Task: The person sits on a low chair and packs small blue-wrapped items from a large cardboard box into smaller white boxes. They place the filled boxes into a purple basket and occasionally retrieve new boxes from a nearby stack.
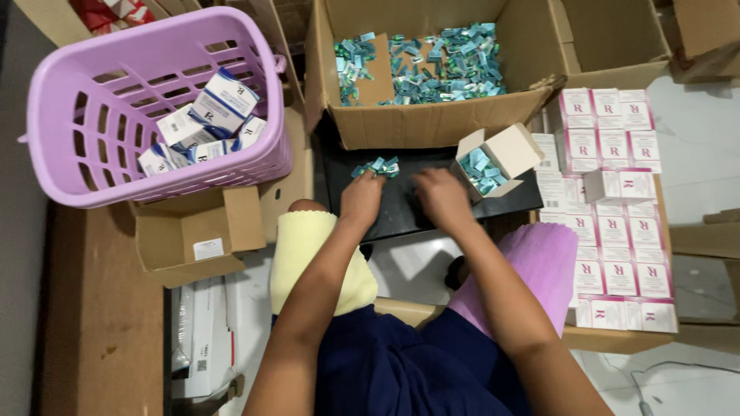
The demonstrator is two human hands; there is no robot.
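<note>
My left hand (362, 196) rests on a black board (408, 212), its fingertips touching a small pile of teal sachets (378, 167). My right hand (442, 196) lies fingers-down on the same board, just left of a small open white carton (493, 160) filled with teal sachets. Whether the right hand holds a sachet is hidden under the fingers. Behind the board stands a big cardboard box (432, 123) with many loose teal sachets (443, 65) inside.
A purple plastic basket (92, 146) at the left holds several white-and-blue cartons (208, 123). Rows of white-and-pink cartons (617, 223) lie at the right on cardboard. A small empty cardboard box (193, 239) sits under the basket. My knees flank the board.
</note>
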